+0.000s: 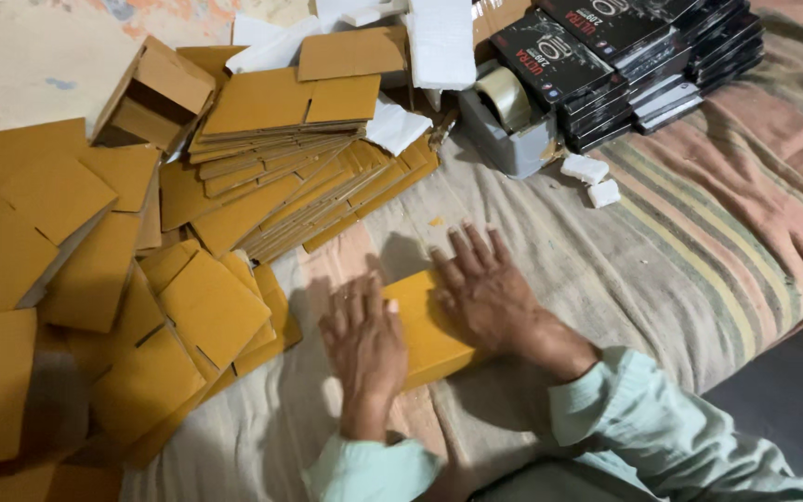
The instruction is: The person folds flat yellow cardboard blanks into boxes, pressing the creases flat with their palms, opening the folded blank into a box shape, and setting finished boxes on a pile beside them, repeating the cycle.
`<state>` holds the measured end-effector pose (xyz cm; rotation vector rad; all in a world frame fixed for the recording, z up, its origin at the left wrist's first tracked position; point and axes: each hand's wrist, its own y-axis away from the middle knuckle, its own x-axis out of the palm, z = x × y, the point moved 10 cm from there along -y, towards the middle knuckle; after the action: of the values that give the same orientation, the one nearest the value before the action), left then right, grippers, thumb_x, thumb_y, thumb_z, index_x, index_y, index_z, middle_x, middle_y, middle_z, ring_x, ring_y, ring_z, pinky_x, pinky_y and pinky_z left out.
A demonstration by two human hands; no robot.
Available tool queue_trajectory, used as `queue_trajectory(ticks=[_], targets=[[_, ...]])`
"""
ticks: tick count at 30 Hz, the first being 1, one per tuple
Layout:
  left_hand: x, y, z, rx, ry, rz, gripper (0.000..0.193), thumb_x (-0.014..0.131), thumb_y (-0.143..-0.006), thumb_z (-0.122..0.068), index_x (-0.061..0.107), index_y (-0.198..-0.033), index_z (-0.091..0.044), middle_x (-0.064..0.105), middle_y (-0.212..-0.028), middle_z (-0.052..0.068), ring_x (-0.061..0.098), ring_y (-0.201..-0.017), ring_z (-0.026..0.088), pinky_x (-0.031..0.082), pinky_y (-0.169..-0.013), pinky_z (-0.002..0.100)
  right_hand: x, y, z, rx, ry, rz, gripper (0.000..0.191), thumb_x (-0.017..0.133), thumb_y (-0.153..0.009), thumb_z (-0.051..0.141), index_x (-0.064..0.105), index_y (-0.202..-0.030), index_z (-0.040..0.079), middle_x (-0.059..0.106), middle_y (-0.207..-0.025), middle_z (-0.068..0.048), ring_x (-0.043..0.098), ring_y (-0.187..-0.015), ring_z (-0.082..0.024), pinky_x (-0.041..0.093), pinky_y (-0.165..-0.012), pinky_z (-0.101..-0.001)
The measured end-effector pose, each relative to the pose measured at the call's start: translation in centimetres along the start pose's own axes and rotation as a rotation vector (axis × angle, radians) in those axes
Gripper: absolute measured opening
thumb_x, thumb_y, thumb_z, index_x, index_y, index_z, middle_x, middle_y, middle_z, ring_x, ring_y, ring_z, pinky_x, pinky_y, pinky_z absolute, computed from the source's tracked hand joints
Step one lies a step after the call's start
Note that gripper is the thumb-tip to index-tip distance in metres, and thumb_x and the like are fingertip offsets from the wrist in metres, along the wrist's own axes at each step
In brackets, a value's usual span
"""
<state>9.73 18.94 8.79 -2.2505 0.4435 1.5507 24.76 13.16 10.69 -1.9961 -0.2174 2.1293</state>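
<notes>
- I saw the small yellow cardboard box [427, 327] lying on the striped bedcover [699, 232], right in front of the person, between the two hands and partly under them.
- To the left of it, loose flattened cardboard blanks [58, 242] lay scattered in overlapping heaps, too many for me to count; one of these heaps lay just beside the left hand.
- Behind the hands, a tidier stack of flat blanks [281, 139] leaned in a fanned row, with one open assembled carton [152, 93] at its left end.
- One grey tape dispenser [508, 125] stood further back, with stacks of black boxed goods [625, 56] to its right; I could not count these exactly.
- Two small white foam bits [592, 178] lay on the bedcover near the dispenser, and larger white foam pieces [439, 42] rested on the cardboard behind.
- Nothing lay between the hands and the box.
- The left hand [364, 344] lay flat, fingers [355, 302] straight and nearly together, pressing on the box's left side.
- The right hand [485, 293] lay palm down with fingers [476, 246] spread apart, resting on the box's right end and the bedcover, gripping nothing.
</notes>
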Motion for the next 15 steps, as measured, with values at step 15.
queue_trajectory(ticks=[15], targets=[[-4.2,8.2,-2.3,0.348,-0.014,-0.170,0.083,0.065,-0.085,-0.048,0.041,-0.148,0.001,0.038,-0.158,0.017,0.027,-0.149,0.035,0.010,-0.121,0.060,-5.4,6.7,2.0,-0.222,-0.062,-0.118,0.083,0.058,-0.081,0.036,0.041,-0.149,-0.008,0.036,-0.158,-0.027,0.031,-0.147,-0.039,0.021,-0.120,-0.0518]])
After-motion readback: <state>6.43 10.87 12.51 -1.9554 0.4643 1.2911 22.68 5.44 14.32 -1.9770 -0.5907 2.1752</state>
